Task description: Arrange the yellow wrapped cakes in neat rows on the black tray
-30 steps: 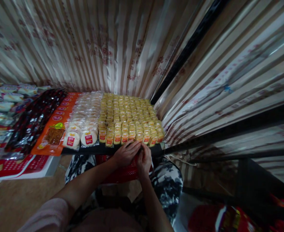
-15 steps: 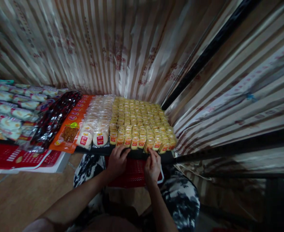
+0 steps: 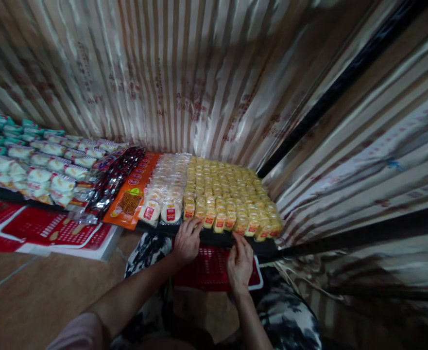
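Rows of small yellow wrapped snack packets (image 3: 231, 189) stand packed on a dark shelf (image 3: 206, 237). My left hand (image 3: 187, 240) is at the shelf's front edge, its fingertips against the lower front of the packets at the left of the block. Its fingers are apart and hold nothing. Farther right, my right hand (image 3: 240, 262) reaches up with bent, loosely parted fingers. Its fingertips touch the bottom of a front packet (image 3: 240, 226) without closing round it. Left of the yellow block are clear-wrapped round white crackers (image 3: 170, 212).
An orange snack bag (image 3: 128, 199), dark shiny packets (image 3: 117, 182) and white-and-green packets (image 3: 49, 165) continue leftward. Red baskets (image 3: 53, 226) sit below, another red basket (image 3: 206, 270) between my knees. Striped plastic sheeting (image 3: 184, 73) and a dark post (image 3: 330, 97) enclose the shelf.
The view has shifted left, so the shelf goods appear farther right. My right fingertips have slid slightly down the packet front. My left fingers have spread a little against the packets.
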`<state>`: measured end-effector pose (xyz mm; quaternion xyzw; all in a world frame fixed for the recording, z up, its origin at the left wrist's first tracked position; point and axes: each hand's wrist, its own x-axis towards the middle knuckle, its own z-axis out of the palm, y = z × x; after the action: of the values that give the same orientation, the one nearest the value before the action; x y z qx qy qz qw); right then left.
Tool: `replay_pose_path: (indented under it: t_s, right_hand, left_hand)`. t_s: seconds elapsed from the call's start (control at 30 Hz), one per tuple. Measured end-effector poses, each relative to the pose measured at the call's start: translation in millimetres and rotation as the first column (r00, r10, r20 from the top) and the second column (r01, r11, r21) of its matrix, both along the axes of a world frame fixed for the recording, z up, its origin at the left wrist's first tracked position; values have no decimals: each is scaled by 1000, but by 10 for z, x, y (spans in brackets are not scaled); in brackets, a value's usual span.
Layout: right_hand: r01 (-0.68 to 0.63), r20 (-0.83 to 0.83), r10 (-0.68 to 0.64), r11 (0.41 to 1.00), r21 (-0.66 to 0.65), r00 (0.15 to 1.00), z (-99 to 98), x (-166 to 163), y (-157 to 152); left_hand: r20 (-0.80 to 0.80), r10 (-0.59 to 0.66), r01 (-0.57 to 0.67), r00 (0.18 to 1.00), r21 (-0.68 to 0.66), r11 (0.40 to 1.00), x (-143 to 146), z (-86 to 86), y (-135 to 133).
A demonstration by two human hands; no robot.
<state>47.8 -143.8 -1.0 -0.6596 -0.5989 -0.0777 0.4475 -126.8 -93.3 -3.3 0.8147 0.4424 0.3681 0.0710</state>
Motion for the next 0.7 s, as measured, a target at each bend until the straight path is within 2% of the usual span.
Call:
replay_pose_path:
  t_s: [0.1, 0.23, 0.37, 0.53, 0.63, 0.7]
  right_hand:
    - [-48, -29, 48, 999, 11, 998, 18, -181, -28]
    - [-118, -84, 117, 993, -5, 990, 24, -461, -85]
    - [-128, -121, 125, 992, -11, 985, 21, -721, -174]
    - [-125, -108, 125, 992, 4, 986, 70, -1000, -273]
    - [-121, -86, 121, 993, 12, 989, 113, -1163, -310]
    - [-130, -71, 131, 991, 10, 989, 137, -1274, -330]
  left_hand:
    - [-8, -22, 22, 1000, -8, 1000, -86, 41, -31]
    - [149, 64, -60, 987, -28, 998, -220, 132, -75]
    - [274, 133, -129, 953, -31, 991, -459, 205, -64]
    - [364, 354, -350, 861, -79, 933, -925, 110, 142]
    - [334, 470, -426, 817, -200, 883, -1211, 27, 307]
    - [305, 508, -431, 805, -286, 856, -1372, 3, 403]
